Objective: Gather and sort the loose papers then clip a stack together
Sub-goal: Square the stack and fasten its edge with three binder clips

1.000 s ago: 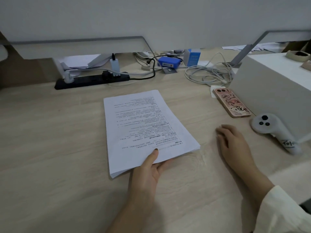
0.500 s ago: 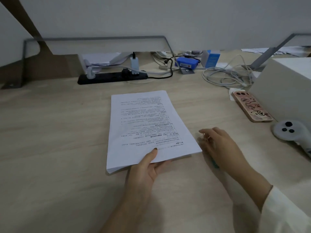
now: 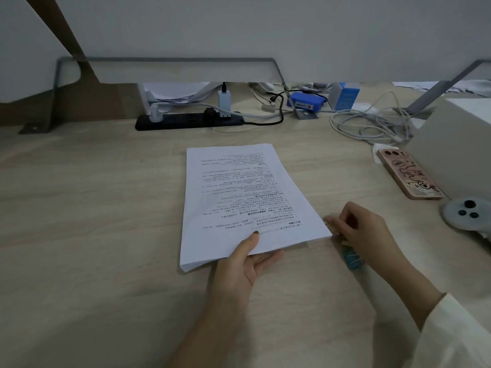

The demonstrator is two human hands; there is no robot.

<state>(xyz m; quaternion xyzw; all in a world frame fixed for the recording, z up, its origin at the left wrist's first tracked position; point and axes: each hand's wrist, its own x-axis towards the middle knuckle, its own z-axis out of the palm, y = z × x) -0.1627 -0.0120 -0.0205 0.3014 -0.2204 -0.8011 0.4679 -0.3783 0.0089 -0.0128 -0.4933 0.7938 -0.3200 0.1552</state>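
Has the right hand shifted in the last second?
Yes. The right hand moved left, away from the pink phone, to the white paper stack's corner.

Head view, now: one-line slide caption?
Left hand grips the near edge of the paper stack on the desk while the right hand brings a teal clip to its corner.

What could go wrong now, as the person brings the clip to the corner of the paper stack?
1. The left hand holds the paper stack only at its near edge, thumb on top. The sheets already fan slightly at the near left corner, so they may be clipped misaligned.
2. The right hand covers most of the teal clip, so it may bite only the top sheets at that corner.
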